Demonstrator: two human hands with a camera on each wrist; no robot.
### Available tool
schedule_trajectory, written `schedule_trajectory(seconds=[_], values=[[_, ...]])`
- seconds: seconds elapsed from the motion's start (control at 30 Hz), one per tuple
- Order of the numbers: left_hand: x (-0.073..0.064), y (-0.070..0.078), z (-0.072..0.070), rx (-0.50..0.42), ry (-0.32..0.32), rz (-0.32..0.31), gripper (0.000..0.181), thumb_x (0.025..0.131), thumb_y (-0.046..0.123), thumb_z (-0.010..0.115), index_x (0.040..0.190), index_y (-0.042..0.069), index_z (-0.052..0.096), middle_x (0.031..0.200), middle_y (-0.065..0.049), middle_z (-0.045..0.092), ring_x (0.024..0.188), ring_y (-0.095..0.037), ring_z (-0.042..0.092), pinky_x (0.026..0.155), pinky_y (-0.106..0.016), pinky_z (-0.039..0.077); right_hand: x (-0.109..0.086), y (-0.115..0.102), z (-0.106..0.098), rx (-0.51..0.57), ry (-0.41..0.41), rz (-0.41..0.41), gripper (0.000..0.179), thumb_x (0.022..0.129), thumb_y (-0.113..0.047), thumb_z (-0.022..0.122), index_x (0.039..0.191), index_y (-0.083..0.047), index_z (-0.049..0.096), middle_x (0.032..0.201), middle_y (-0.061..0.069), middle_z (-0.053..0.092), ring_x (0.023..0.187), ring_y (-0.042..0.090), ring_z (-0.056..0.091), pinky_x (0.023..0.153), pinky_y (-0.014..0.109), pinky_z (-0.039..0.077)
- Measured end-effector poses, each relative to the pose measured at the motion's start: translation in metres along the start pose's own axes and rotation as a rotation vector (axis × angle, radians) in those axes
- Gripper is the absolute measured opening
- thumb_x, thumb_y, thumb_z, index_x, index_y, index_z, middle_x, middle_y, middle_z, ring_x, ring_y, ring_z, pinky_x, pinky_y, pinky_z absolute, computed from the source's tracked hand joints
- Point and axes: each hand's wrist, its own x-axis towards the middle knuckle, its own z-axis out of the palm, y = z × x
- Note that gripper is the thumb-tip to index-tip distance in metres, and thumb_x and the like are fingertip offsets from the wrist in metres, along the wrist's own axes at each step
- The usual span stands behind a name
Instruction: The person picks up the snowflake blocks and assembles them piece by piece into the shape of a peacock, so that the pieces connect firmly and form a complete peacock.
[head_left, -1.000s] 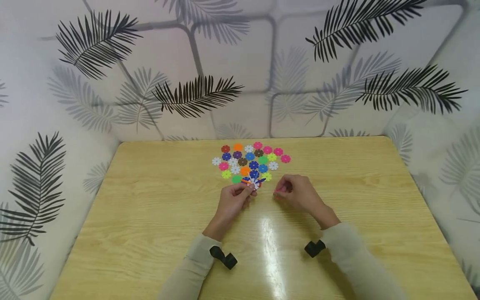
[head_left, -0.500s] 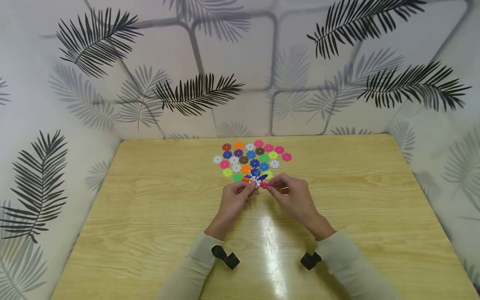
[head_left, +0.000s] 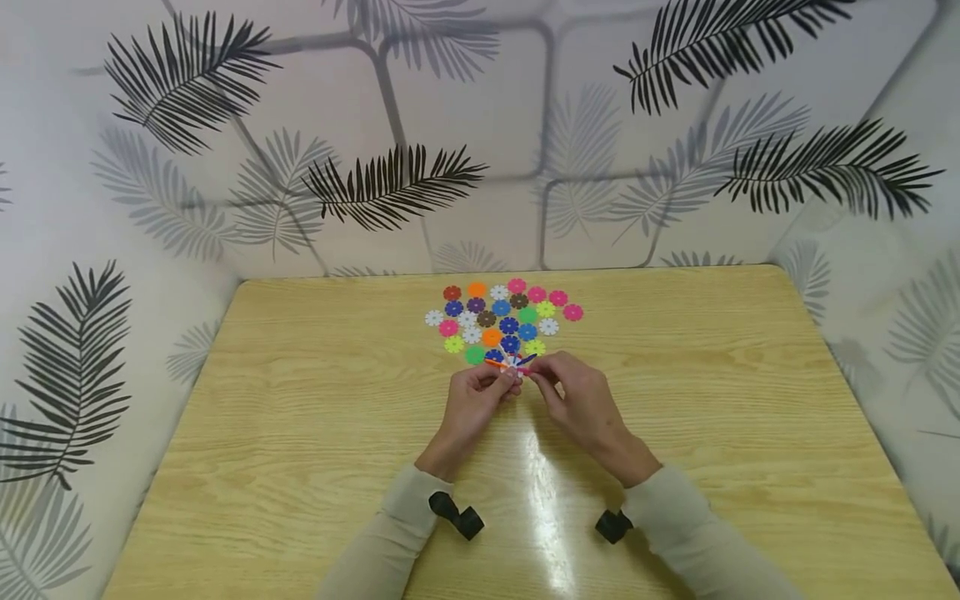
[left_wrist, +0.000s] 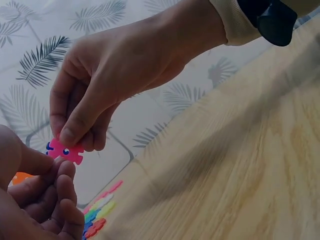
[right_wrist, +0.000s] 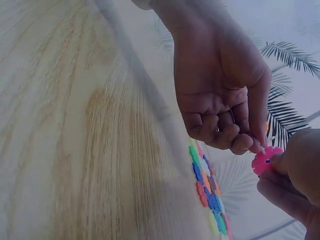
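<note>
My left hand [head_left: 474, 402] pinches a white notched flower disc [head_left: 510, 364] just above the table, in front of the spread of discs. Orange and dark blue discs [head_left: 528, 360] stick out edge-on from that white one. My right hand [head_left: 587, 406] pinches a pink notched disc [left_wrist: 65, 151] between thumb and fingers. Its edge meets the white disc's rim; in the right wrist view the pink disc [right_wrist: 263, 160] sits between both hands' fingertips. How deeply the notches engage is hidden by the fingers.
Loose flower discs [head_left: 487, 319] in many colours lie flat on the wooden table [head_left: 300, 433], beyond my hands. A patterned wall [head_left: 465, 108] rises behind the table's far edge. Each sleeve carries a black wrist device [head_left: 468, 522].
My right hand has moved left, bringing the pink disc from beside the assembly up against the white disc. My left hand has stayed nearly in place, still holding the assembly.
</note>
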Motion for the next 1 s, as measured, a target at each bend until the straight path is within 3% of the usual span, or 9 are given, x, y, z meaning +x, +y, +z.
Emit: schedule_trajectory(seconds=[0.1, 0.2, 0.33, 0.43, 0.53, 0.63, 0.83, 1.0], values=[[0.002, -0.003, -0.002, 0.025, 0.004, -0.003, 0.025, 0.108, 0.013, 0.069, 0.104, -0.010, 0.076, 0.091, -0.009, 0.081, 0.080, -0.009, 0.072, 0.074, -0.020, 0.059, 0.003, 0.003, -0.001, 0.003, -0.022, -0.011, 0.012, 0.097, 0.001, 0.079, 0.108, -0.001, 0.076, 0.099, 0.010, 0.079, 0.086, 0.019, 0.077, 0.076, 0.034, 0.066], [0.003, -0.005, -0.005, 0.113, 0.034, 0.026, 0.025, 0.108, 0.017, 0.071, 0.105, -0.007, 0.078, 0.099, -0.017, 0.081, 0.082, -0.011, 0.071, 0.074, -0.020, 0.057, 0.006, 0.011, -0.001, 0.029, -0.054, -0.002, 0.015, 0.097, -0.001, 0.081, 0.111, -0.001, 0.076, 0.102, 0.012, 0.081, 0.088, 0.021, 0.079, 0.078, 0.036, 0.068], [0.004, -0.006, -0.010, 0.264, 0.143, 0.080, 0.022, 0.104, 0.020, 0.077, 0.105, -0.001, 0.083, 0.103, -0.018, 0.082, 0.083, -0.009, 0.067, 0.074, -0.018, 0.054, 0.011, 0.030, 0.002, 0.019, -0.099, 0.084, 0.023, 0.098, -0.004, 0.080, 0.120, 0.000, 0.074, 0.110, 0.015, 0.079, 0.089, 0.024, 0.078, 0.080, 0.040, 0.067], [0.004, -0.007, -0.012, 0.315, 0.194, 0.102, 0.021, 0.102, 0.020, 0.079, 0.103, -0.001, 0.084, 0.099, -0.019, 0.081, 0.080, -0.008, 0.063, 0.072, -0.017, 0.052, 0.017, 0.044, 0.007, -0.046, -0.171, 0.168, 0.034, 0.102, -0.010, 0.077, 0.135, -0.002, 0.072, 0.118, 0.016, 0.072, 0.094, 0.026, 0.071, 0.081, 0.041, 0.064], [0.006, -0.007, -0.011, 0.292, 0.178, 0.118, 0.023, 0.105, 0.017, 0.075, 0.103, -0.006, 0.081, 0.098, -0.024, 0.080, 0.076, -0.008, 0.063, 0.068, -0.017, 0.051, 0.022, 0.054, 0.012, -0.124, -0.275, 0.214, 0.042, 0.106, -0.018, 0.073, 0.145, -0.005, 0.068, 0.125, 0.018, 0.065, 0.105, 0.030, 0.065, 0.085, 0.044, 0.060], [0.008, -0.009, -0.010, 0.240, 0.157, 0.111, 0.025, 0.107, 0.013, 0.070, 0.104, -0.010, 0.078, 0.099, -0.029, 0.079, 0.075, -0.008, 0.064, 0.066, -0.016, 0.051, 0.026, 0.058, 0.016, -0.156, -0.360, 0.251, 0.042, 0.107, -0.022, 0.072, 0.144, -0.004, 0.068, 0.128, 0.018, 0.062, 0.112, 0.031, 0.062, 0.091, 0.045, 0.059], [0.009, -0.009, -0.009, 0.119, 0.113, 0.035, 0.025, 0.109, 0.014, 0.069, 0.106, -0.010, 0.076, 0.107, -0.030, 0.078, 0.076, -0.011, 0.063, 0.063, -0.018, 0.050, 0.034, 0.059, 0.012, -0.035, -0.427, 0.373, 0.022, 0.103, -0.013, 0.076, 0.120, 0.001, 0.071, 0.114, 0.014, 0.062, 0.096, 0.025, 0.059, 0.085, 0.039, 0.056], [0.008, -0.007, -0.013, 0.049, 0.071, -0.001, 0.026, 0.109, 0.016, 0.069, 0.109, -0.009, 0.075, 0.110, -0.027, 0.079, 0.080, -0.011, 0.062, 0.065, -0.020, 0.052, 0.037, 0.058, 0.004, 0.061, -0.480, 0.404, 0.027, 0.098, -0.009, 0.081, 0.120, 0.001, 0.070, 0.105, 0.014, 0.067, 0.091, 0.023, 0.061, 0.083, 0.036, 0.055]])
